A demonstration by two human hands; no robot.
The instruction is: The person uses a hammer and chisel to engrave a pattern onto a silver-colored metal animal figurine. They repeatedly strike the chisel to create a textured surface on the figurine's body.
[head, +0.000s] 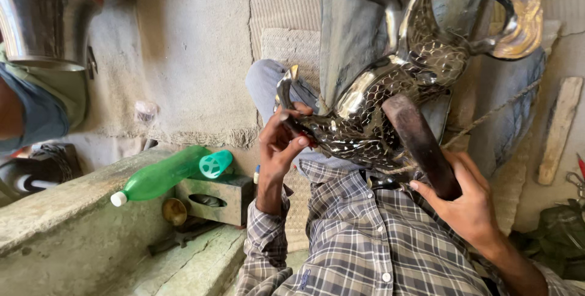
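Note:
A shiny metal animal figure (390, 95) with a scale pattern rests on my lap, against a grey slab. My left hand (281, 144) grips a thin dark tool and presses it on the figure's lower left edge. My right hand (466, 201) holds a dark wooden handle (419, 144) that lies across the figure's body. The handle's far end is hidden against the metal. My checked shirt (365, 241) fills the lower middle.
A green plastic bottle (159, 177) with a white cap lies on a concrete ledge (55, 211) at left, beside a teal cup (216, 164) and a small green box (213, 201). A steel vessel (42, 22) hangs top left. A wooden plank (559, 128) lies at right.

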